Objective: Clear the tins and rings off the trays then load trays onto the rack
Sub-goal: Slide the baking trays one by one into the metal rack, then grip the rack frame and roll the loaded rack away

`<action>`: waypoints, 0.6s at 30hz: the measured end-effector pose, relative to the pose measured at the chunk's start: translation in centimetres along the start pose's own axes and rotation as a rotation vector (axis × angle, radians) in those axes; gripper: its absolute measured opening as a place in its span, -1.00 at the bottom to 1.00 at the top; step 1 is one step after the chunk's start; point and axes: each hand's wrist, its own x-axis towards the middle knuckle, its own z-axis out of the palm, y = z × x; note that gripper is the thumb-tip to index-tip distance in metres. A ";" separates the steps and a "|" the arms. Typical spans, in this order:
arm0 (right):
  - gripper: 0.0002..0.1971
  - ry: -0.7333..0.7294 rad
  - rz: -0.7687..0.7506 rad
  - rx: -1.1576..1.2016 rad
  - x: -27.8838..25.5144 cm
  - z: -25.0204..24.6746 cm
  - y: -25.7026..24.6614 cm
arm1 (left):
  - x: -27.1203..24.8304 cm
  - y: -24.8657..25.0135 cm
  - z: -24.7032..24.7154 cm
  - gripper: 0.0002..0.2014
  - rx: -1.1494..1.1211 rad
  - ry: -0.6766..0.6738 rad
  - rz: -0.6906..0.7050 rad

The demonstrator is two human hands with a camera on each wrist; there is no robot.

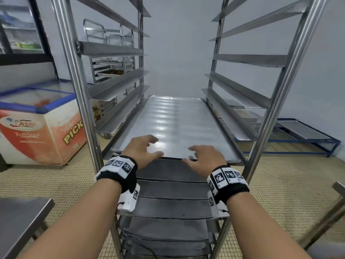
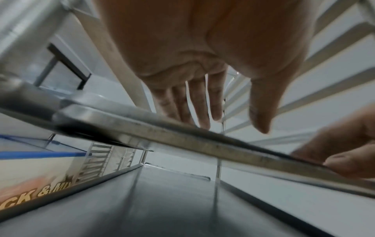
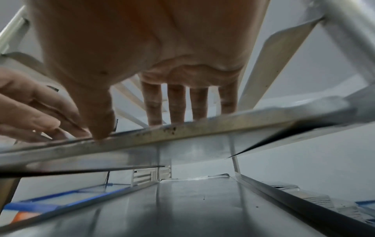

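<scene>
A bare metal tray (image 1: 173,126) lies flat on a pair of runners in the steel rack (image 1: 78,86). My left hand (image 1: 144,148) hovers over the tray's near edge (image 2: 182,136) with straight, spread fingers and its thumb at the rim. My right hand (image 1: 204,156) is beside it, fingers extended over the same near edge (image 3: 202,129), thumb tip touching the rim. Neither hand grips the tray. Several more trays (image 1: 171,189) fill the slots below. No tins or rings are in view.
Empty runners (image 1: 248,60) line both sides of the rack above the tray. A chest freezer (image 1: 37,124) stands at the left. A blue low frame holding stacked trays (image 1: 302,129) sits at the right. Steel table corners show at the bottom left (image 1: 20,219) and right (image 1: 339,186).
</scene>
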 end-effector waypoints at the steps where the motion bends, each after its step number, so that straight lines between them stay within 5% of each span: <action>1: -0.40 0.060 0.016 0.048 -0.5 -0.5 0.2 | -0.5 0.1 -0.6 -0.56 0.017 0.105 0.038; 5: -0.59 0.567 0.022 0.174 -2.6 -3.1 1.7 | -1.8 0.0 -4.2 -0.67 -0.072 0.623 0.053; 9: -0.57 0.949 0.263 0.337 -3.5 -6.0 4.1 | -2.3 -0.5 -7.9 -0.42 -0.225 0.939 -0.233; 13: -0.39 0.974 0.507 0.419 -2.5 -8.2 6.8 | -0.6 -3.2 -9.9 -0.44 -0.282 0.857 -0.352; 18: -0.63 0.882 0.506 0.449 0.1 -8.8 7.7 | 1.3 -3.3 -10.2 -0.60 -0.320 0.820 -0.341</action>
